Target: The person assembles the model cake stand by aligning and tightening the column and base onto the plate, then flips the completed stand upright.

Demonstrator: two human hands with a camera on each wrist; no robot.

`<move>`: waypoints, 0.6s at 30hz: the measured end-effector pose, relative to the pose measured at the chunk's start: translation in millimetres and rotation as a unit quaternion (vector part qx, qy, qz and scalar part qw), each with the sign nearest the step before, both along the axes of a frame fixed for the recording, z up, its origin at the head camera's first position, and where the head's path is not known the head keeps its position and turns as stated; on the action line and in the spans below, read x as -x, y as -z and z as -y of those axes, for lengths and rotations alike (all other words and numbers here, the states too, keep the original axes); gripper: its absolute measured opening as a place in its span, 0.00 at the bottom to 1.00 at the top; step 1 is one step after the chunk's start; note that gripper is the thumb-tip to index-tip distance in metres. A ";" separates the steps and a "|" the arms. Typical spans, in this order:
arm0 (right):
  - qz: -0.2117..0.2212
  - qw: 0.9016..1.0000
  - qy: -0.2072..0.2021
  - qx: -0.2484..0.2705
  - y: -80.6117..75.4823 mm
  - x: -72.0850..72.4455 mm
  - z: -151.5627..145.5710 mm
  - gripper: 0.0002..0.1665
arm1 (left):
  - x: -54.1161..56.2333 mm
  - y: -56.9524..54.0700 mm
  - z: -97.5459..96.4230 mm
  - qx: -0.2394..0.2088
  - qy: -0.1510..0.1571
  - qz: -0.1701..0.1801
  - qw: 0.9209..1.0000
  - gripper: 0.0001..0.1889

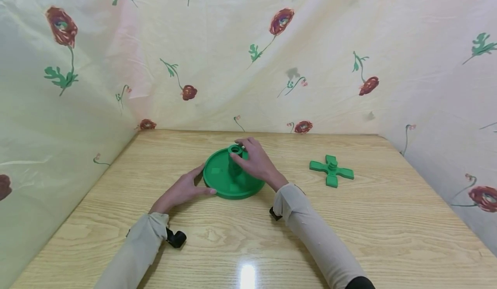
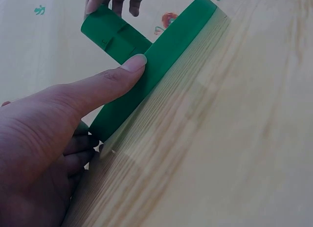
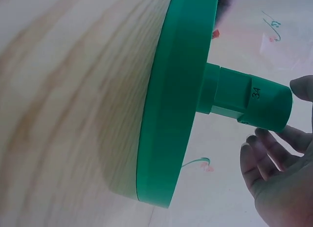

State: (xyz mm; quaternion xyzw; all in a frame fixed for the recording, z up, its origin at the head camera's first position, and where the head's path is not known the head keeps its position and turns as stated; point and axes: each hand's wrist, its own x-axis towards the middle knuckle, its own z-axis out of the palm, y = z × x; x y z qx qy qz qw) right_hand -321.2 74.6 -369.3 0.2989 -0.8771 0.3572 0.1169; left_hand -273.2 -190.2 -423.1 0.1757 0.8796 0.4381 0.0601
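In the head view, a green round base with a raised rim lies on the table. A hollow green post rises from its middle, marked "34" in the right wrist view. My left hand holds the base at its left side, thumb against the near rim and fingers around the far side. At the post's top end is my right hand, which pinches it between thumb and fingers. Apart from both hands, a green cross-shaped piece with a short knob at its centre lies to the right.
The wooden table carries all the pieces. A flower-patterned cloth hangs behind it and along both sides. Each wrist wears a black camera strap, and the left camera sits just above the tabletop.
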 end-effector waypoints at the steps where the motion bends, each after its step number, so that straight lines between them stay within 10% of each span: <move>1: 0.000 1.000 -0.002 -0.002 -0.1 -0.1 0.0 0.29 | 0.2 0.1 0.1 0.001 0.000 -0.001 1.000 0.58; 18: -0.012 1.000 0.005 -0.004 2.0 1.1 1.0 0.29 | -0.4 0.3 0.2 0.000 -0.003 0.003 1.000 0.59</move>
